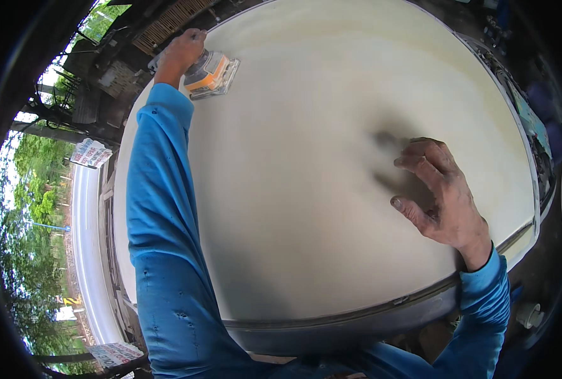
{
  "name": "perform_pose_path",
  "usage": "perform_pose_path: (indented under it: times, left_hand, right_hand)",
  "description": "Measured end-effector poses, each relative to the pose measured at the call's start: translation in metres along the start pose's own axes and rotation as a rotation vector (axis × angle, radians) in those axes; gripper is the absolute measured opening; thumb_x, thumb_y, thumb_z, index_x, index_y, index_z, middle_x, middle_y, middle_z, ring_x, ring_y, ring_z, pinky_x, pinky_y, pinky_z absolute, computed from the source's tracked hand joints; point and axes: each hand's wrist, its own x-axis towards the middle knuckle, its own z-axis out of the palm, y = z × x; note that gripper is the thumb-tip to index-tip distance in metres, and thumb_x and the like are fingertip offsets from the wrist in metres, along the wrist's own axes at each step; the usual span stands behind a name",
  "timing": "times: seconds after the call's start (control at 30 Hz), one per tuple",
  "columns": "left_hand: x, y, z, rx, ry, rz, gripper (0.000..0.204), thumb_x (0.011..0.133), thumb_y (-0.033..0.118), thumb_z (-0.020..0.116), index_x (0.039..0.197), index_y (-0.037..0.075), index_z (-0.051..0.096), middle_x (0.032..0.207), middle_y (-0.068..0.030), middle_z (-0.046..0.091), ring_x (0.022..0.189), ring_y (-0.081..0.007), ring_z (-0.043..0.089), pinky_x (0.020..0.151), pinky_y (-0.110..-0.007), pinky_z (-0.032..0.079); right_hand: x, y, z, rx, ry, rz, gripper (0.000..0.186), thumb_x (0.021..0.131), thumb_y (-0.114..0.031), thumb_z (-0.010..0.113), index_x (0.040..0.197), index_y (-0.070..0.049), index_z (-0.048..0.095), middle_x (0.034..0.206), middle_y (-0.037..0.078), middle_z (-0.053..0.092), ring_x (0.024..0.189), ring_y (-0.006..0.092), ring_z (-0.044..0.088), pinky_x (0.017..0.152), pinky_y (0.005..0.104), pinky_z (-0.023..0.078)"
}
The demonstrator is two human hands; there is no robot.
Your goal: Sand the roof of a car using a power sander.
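Note:
My left hand [183,55] is wrapped over the top of an orange and grey power sander [209,76], whose flat dusty base rests on a large cream-coloured panel [281,208] near its far left edge. The panel looks like a vehicle roof. Over the right part of the panel hovers my right hand [442,192], empty, thumb and fingers apart and bent, its shadow falling just beyond the fingertips. Blue sleeves cover both my arms. Part of the sander's body is hidden under my left hand.
A dark trim strip [331,325] runs along the panel's near edge, against my body. Cluttered shelves [113,76] stand beyond the far left edge. On the left, painted signs [91,153] hang beside a road [91,240]. A white container [530,315] sits low at the right.

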Motion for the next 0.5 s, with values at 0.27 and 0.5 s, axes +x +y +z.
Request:
perform_pose_path:
  times: [0.27, 0.5]
  left_hand:
    - [-0.013, -0.05, -0.03, -0.049, -0.422, -0.137, 0.055, 0.103, 0.045, 0.036, 0.129, 0.003, 0.061, 0.125, -0.0138, 0.065, 0.107, -0.0267, 0.064, 0.097, -0.037, 0.047]
    - [-0.105, -0.015, -0.097, -0.134, -0.579, -0.505, 0.068, 0.098, 0.062, 0.039, 0.132, 0.008, 0.06, 0.127, -0.0151, 0.065, 0.105, -0.0344, 0.069, 0.089, -0.053, 0.056]
  right_hand:
    - [-0.003, 0.001, 0.002, 0.037, 0.022, -0.03, 0.041, 0.077, -0.015, 0.078, 0.112, 0.001, 0.063, 0.117, 0.018, 0.059, 0.11, 0.0386, 0.056, 0.094, 0.0459, 0.048]
    - [0.004, -0.003, 0.006, 0.037, 0.047, -0.04, 0.038, 0.081, -0.015, 0.076, 0.113, 0.002, 0.062, 0.116, 0.019, 0.06, 0.11, 0.0385, 0.057, 0.094, 0.0447, 0.048]
